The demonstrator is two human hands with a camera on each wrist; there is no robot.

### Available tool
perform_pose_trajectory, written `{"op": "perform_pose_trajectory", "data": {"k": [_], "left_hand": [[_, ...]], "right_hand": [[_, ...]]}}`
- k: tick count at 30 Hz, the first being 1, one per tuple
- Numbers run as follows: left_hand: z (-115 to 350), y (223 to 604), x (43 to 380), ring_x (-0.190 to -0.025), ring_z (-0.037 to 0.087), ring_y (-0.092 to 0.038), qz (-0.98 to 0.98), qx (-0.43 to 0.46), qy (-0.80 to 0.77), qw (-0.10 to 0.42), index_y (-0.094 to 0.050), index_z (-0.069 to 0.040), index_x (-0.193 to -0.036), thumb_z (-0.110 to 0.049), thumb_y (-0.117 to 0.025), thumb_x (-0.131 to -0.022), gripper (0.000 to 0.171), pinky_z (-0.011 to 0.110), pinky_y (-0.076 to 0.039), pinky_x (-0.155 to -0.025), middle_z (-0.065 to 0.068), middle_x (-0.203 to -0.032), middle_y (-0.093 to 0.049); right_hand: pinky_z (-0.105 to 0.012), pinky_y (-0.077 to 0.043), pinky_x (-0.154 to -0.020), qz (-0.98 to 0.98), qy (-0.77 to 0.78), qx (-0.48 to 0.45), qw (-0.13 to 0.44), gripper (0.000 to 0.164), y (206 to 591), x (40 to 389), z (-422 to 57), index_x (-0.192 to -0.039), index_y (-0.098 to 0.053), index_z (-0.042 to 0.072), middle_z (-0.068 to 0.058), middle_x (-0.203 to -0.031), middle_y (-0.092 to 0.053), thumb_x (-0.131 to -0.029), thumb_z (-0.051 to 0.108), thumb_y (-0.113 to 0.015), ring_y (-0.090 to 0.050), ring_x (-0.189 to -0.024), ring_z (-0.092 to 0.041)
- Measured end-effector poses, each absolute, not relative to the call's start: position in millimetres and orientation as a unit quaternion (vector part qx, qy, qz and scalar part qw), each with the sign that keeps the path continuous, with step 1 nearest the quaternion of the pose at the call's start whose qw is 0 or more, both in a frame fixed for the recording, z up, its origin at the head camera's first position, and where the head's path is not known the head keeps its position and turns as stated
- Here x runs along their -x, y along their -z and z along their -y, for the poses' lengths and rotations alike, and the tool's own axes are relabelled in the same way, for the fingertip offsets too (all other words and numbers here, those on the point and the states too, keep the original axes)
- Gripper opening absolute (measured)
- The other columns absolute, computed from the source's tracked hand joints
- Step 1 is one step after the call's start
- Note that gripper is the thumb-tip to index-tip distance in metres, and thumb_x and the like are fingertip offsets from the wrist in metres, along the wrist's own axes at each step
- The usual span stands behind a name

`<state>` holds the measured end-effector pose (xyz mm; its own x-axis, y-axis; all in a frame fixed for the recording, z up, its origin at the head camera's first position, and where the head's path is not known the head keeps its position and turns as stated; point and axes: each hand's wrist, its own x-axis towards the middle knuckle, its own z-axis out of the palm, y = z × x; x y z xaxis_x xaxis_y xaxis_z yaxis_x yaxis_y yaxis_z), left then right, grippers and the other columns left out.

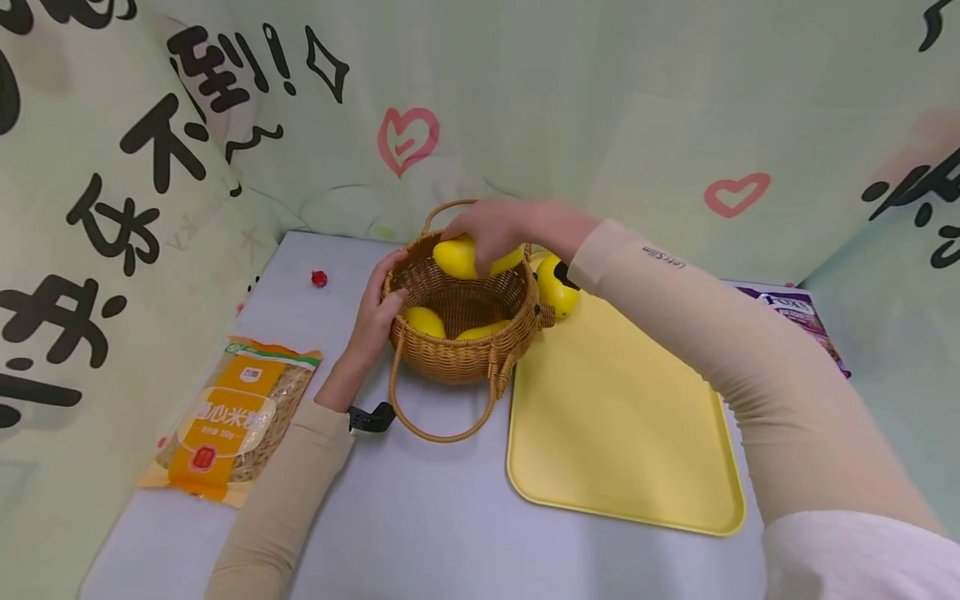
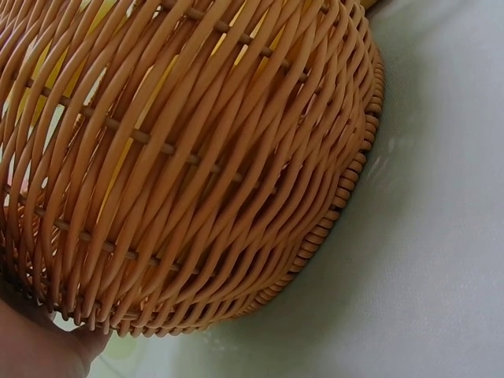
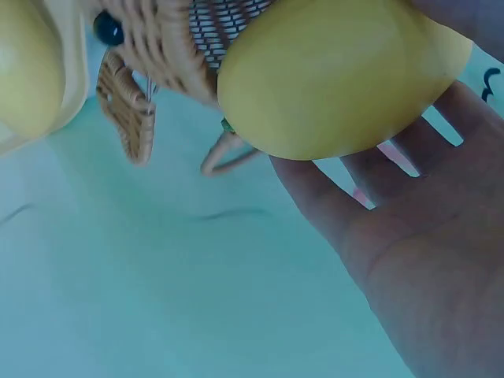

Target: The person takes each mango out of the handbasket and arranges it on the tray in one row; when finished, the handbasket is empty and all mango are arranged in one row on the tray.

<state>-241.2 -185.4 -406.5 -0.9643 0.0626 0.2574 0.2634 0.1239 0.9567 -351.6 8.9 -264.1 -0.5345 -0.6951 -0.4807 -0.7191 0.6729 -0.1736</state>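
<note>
While the rim of a round brown wicker basket is gripped on its left side by the left hand, a yellow lemon-shaped fruit is held over the basket's mouth by the right hand, at the centre of the frame. The left thumb is hooked over the rim, presumably so that the light basket is kept from sliding or tipping. The right fingers are partly curled and spread around the fruit, a grasp apparently suited to its smooth, bulky shape; whether it is being lowered or lifted cannot be told. The front handle is folded down towards the bench, by which the mouth is left unobstructed.

Inside the basket, two more yellow fruits are seen low down, with a gap between them. On the flat yellow rectangular tray, right of centre, another yellow fruit is placed at the upper left corner, partly hidden by the right wrist. A sealed orange-and-clear plastic bag is laid at the left.
</note>
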Motion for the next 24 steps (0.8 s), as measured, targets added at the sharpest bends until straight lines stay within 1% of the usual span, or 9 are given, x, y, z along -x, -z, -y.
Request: {"op": "perform_pose_trajectory", "data": {"k": [5,9,12,14,16,19,24], "left_hand": [[185.1,406.4,240.5,-0.150,0.026,-0.025,0.744,0.115,0.652,0.087,-0.035,-0.003,-0.151,-0.002,-0.040,-0.093,0.058,0.047,-0.018,-0.124,0.013,-0.160,-0.033],[184.0,407.3,241.2,-0.151,0.026,-0.024,0.743,0.117,0.654,0.084,-0.035,-0.002,-0.151,-0.001,-0.040,-0.093,0.058,0.047,-0.017,-0.124,0.013,-0.160,-0.032],[184.3,407.4,242.1,-0.151,0.026,-0.023,0.743,0.117,0.654,0.081,-0.034,-0.003,-0.152,-0.003,-0.040,-0.093,0.058,0.048,-0.017,-0.124,0.013,-0.161,-0.031],[184.7,407.5,242.3,-0.151,0.026,-0.023,0.742,0.117,0.655,0.082,-0.034,-0.003,-0.152,-0.003,-0.041,-0.093,0.059,0.048,-0.018,-0.124,0.012,-0.161,-0.031],[185.2,407.2,242.4,-0.151,0.025,-0.024,0.742,0.116,0.655,0.084,-0.035,-0.004,-0.152,-0.004,-0.041,-0.093,0.059,0.048,-0.019,-0.124,0.012,-0.161,-0.031],[186.0,407.2,242.0,-0.150,0.025,-0.025,0.742,0.112,0.655,0.085,-0.035,-0.004,-0.151,-0.005,-0.041,-0.093,0.058,0.048,-0.019,-0.124,0.011,-0.161,-0.031],[186.0,407.3,242.6,-0.150,0.027,-0.025,0.742,0.117,0.656,0.080,-0.035,-0.003,-0.151,-0.002,-0.040,-0.094,0.058,0.049,-0.018,-0.124,0.013,-0.161,-0.030]], "right_hand": [[-0.038,-0.041,-0.093,-0.882,0.008,0.394,0.259,0.077,252.6,351.6,-23.3,-0.150,-0.043,0.014,-0.007,-0.143,-0.052,-0.078,0.012,-0.069,-0.046,-0.112,-0.025],[-0.039,-0.041,-0.091,-0.885,0.008,0.396,0.246,0.070,249.4,350.7,-38.7,-0.146,-0.047,0.012,-0.008,-0.134,-0.055,-0.078,0.011,-0.067,-0.047,-0.108,-0.026],[-0.040,-0.041,-0.092,-0.890,0.015,0.392,0.234,0.068,247.8,350.8,-52.8,-0.143,-0.050,0.013,-0.007,-0.132,-0.055,-0.077,0.011,-0.067,-0.047,-0.109,-0.026],[-0.042,-0.040,-0.094,-0.894,0.030,0.383,0.232,0.068,246.0,350.4,-63.3,-0.143,-0.050,0.014,-0.007,-0.131,-0.056,-0.077,0.010,-0.067,-0.048,-0.110,-0.026],[-0.043,-0.039,-0.098,-0.899,0.055,0.368,0.231,0.071,244.3,351.6,-74.9,-0.145,-0.048,0.015,-0.007,-0.134,-0.056,-0.077,0.010,-0.067,-0.048,-0.112,-0.026],[-0.044,-0.040,-0.098,-0.908,0.086,0.346,0.221,0.075,242.6,353.1,-93.2,-0.149,-0.045,0.016,-0.008,-0.136,-0.056,-0.078,0.011,-0.067,-0.050,-0.112,-0.027],[-0.043,-0.041,-0.093,-0.922,0.105,0.322,0.187,0.074,246.4,358.9,-125.9,-0.150,-0.044,0.013,-0.011,-0.136,-0.057,-0.080,0.011,-0.069,-0.051,-0.108,-0.029]]}}
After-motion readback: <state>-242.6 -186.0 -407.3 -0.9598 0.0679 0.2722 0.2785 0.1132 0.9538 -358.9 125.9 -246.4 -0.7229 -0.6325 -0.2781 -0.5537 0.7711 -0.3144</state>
